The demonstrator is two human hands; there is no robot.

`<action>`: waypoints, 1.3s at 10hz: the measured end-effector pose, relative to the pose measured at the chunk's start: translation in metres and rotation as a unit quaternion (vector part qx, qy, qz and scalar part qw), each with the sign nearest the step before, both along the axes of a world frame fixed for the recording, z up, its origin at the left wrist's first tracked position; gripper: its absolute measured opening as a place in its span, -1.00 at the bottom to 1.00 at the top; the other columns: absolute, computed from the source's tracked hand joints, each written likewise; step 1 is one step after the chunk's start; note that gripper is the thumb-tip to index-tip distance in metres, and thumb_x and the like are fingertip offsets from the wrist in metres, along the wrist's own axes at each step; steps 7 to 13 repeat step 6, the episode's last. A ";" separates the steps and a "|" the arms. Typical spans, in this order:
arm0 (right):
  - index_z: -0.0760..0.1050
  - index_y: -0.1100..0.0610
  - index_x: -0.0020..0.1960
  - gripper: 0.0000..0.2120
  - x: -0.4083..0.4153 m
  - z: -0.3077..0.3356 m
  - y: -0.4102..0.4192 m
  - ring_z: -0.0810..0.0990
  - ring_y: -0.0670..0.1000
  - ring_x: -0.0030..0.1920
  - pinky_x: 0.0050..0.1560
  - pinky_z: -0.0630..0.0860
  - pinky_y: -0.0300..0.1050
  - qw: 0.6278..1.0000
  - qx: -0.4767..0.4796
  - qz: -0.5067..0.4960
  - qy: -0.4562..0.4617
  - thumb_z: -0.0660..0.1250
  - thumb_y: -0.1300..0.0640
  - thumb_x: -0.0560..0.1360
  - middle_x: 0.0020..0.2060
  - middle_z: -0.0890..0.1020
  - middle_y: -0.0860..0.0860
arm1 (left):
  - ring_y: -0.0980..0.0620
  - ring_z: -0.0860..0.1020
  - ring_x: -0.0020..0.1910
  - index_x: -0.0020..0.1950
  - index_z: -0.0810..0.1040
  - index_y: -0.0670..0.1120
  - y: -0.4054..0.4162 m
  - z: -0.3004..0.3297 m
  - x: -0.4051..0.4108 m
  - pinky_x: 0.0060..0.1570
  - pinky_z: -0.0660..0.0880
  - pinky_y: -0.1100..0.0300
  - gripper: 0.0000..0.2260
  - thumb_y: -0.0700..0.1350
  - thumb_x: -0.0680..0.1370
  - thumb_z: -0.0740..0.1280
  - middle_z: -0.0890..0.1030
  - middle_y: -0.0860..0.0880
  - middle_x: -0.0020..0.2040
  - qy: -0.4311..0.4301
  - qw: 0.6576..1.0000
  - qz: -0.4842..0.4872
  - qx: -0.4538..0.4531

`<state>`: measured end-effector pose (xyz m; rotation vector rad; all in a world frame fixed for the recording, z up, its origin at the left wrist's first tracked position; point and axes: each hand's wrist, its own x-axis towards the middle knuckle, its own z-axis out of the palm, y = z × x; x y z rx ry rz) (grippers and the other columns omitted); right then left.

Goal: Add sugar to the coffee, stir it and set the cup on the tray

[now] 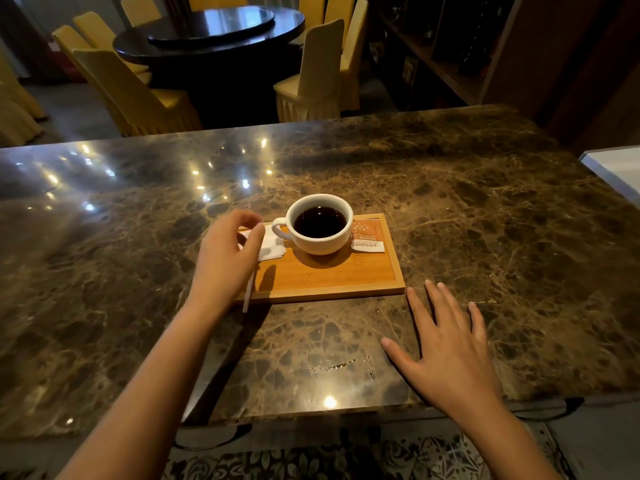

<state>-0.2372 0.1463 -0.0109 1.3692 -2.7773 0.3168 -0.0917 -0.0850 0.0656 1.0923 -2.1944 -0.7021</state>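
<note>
A white cup (320, 242) of black coffee stands on the wooden tray (346, 275), its handle pointing left. To its right an orange sugar packet (369, 237) lies on the tray. A folded white napkin (272, 244) lies at the tray's left end. My left hand (225, 258) hovers over that end with its fingers loosely curled, thumb and forefinger slightly apart above the napkin. A thin white stirrer (247, 294) runs out from under the palm, past the tray's front edge; whether the hand grips it is hidden. My right hand (450, 348) rests flat on the table, fingers spread.
The tray sits mid-table on a glossy brown marble top (485, 220). A small wet smear (332, 367) marks the table in front of the tray. Yellow-covered chairs (131, 95) and a dark round table (211, 39) stand beyond the far edge.
</note>
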 end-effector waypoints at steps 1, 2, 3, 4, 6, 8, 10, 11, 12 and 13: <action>0.18 0.06 0.45 -0.17 0.001 0.001 0.000 0.08 0.06 0.49 0.38 -0.18 0.11 1.000 -0.002 0.004 -0.001 -0.16 -0.44 0.38 0.48 0.22 0.12 | 0.01 0.46 0.04 0.17 0.45 -0.08 0.024 -0.009 0.024 0.00 0.41 0.16 -0.76 -0.08 0.52 0.24 0.51 -0.06 0.09 -0.026 0.995 0.026 -0.092; 0.13 0.05 0.47 -0.15 0.000 0.003 -0.001 0.03 0.05 0.50 0.40 -0.20 0.10 1.000 0.002 0.006 -0.007 -0.19 -0.46 0.36 0.50 0.17 0.11 | -0.10 0.38 0.23 0.27 0.38 -0.07 0.052 -0.033 0.058 0.19 0.36 -0.14 -0.64 -0.01 0.50 0.25 0.44 -0.14 0.24 -0.133 0.981 0.070 -0.125; 0.12 0.04 0.47 -0.09 0.001 0.004 -0.002 0.03 0.05 0.50 0.43 -0.17 0.11 1.000 0.007 0.006 -0.002 -0.32 -0.48 0.33 0.50 0.16 0.10 | -0.12 0.37 0.27 0.31 0.34 -0.07 0.067 -0.048 0.074 0.23 0.31 -0.17 -0.58 0.08 0.51 0.20 0.43 -0.15 0.28 -0.197 0.971 0.082 -0.111; 0.12 0.04 0.47 -0.05 0.001 0.001 0.000 0.05 0.06 0.50 0.43 -0.05 0.17 1.000 0.021 0.014 0.006 -0.42 -0.47 0.30 0.49 0.17 0.10 | -0.13 0.38 0.29 0.32 0.37 -0.10 0.081 -0.066 0.090 0.25 0.31 -0.14 -0.45 0.20 0.45 0.08 0.43 -0.17 0.31 -0.263 0.958 0.065 -0.090; 0.52 0.10 0.20 -0.22 0.012 0.002 0.005 0.43 0.12 0.29 0.26 0.33 0.16 1.000 0.018 -0.014 -0.007 -0.28 -0.33 0.48 0.18 0.60 0.14 | -0.14 0.45 0.26 0.29 0.45 -0.08 0.090 -0.077 0.101 0.18 0.40 -0.16 -0.41 0.23 0.40 0.08 0.51 -0.15 0.27 -0.263 0.961 0.064 -0.065; 0.52 0.10 0.20 -0.22 0.012 0.002 0.005 0.43 0.12 0.29 0.26 0.33 0.16 1.000 0.018 -0.014 -0.007 -0.28 -0.33 0.48 0.18 0.60 0.14 | -0.14 0.45 0.26 0.29 0.45 -0.08 0.090 -0.077 0.101 0.18 0.40 -0.16 -0.41 0.23 0.40 0.08 0.51 -0.15 0.27 -0.263 0.961 0.064 -0.065; 0.52 0.10 0.20 -0.22 0.012 0.002 0.005 0.43 0.12 0.29 0.26 0.33 0.16 1.000 0.018 -0.014 -0.007 -0.28 -0.33 0.48 0.18 0.60 0.14 | -0.14 0.45 0.26 0.29 0.45 -0.08 0.090 -0.077 0.101 0.18 0.40 -0.16 -0.41 0.23 0.40 0.08 0.51 -0.15 0.27 -0.263 0.961 0.064 -0.065; 0.52 0.10 0.20 -0.22 0.012 0.002 0.005 0.43 0.12 0.29 0.26 0.33 0.16 1.000 0.018 -0.014 -0.007 -0.28 -0.33 0.48 0.18 0.60 0.14 | -0.14 0.45 0.26 0.29 0.45 -0.08 0.090 -0.077 0.101 0.18 0.40 -0.16 -0.41 0.23 0.40 0.08 0.51 -0.15 0.27 -0.263 0.961 0.064 -0.065; 0.52 0.10 0.20 -0.22 0.012 0.002 0.005 0.43 0.12 0.29 0.26 0.33 0.16 1.000 0.018 -0.014 -0.007 -0.28 -0.33 0.48 0.18 0.60 0.14 | -0.14 0.45 0.26 0.29 0.45 -0.08 0.090 -0.077 0.101 0.18 0.40 -0.16 -0.41 0.23 0.40 0.08 0.51 -0.15 0.27 -0.263 0.961 0.064 -0.065; 0.52 0.10 0.20 -0.22 0.012 0.002 0.005 0.43 0.12 0.29 0.26 0.33 0.16 1.000 0.018 -0.014 -0.007 -0.28 -0.33 0.48 0.18 0.60 0.14 | -0.14 0.45 0.26 0.29 0.45 -0.08 0.090 -0.077 0.101 0.18 0.40 -0.16 -0.41 0.23 0.40 0.08 0.51 -0.15 0.27 -0.263 0.961 0.064 -0.065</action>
